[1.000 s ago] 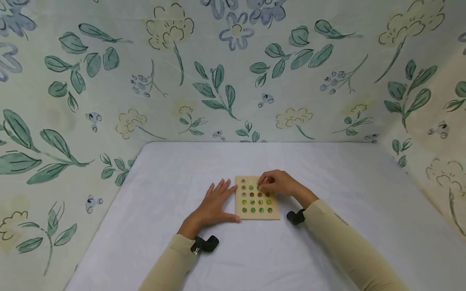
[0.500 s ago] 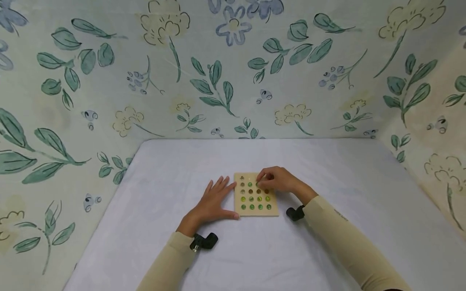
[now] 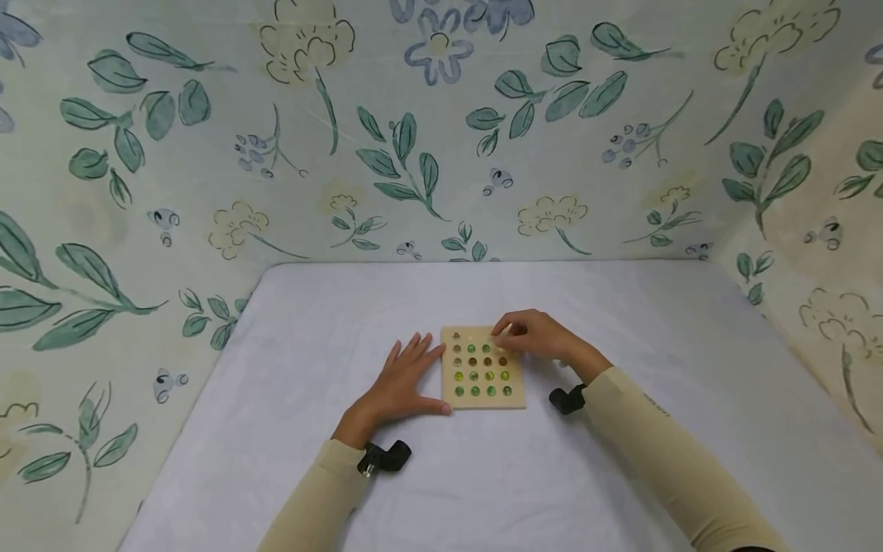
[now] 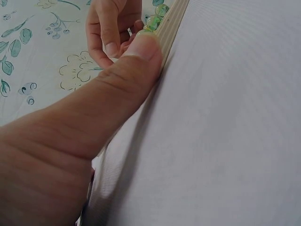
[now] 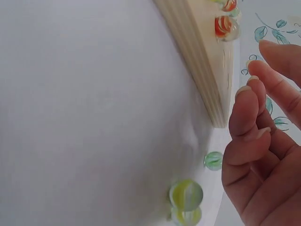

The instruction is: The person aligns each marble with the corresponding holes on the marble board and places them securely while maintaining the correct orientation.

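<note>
A pale wooden board with rows of marbles, green, yellow-green and brownish, lies flat on the table. My left hand rests at its left side, fingers spread; the index fingertip is at the left edge and the thumb at the near-left corner. In the left wrist view the thumb presses against the board's edge. My right hand is over the far-right corner, hiding part of the far rows. In the right wrist view its fingers are loosely bent, thumb and index apart, with no marble showing between them.
Loose marbles lie on the white cloth beside the board: a green one and yellow ones under the right hand. The white-covered table meets a floral backdrop behind. Each wrist wears a small black camera.
My right hand has lifted away from a green marble in the second row and shifted to the right, uncovering that marble. The left hand has stayed at the board; the head view has tilted slightly.
</note>
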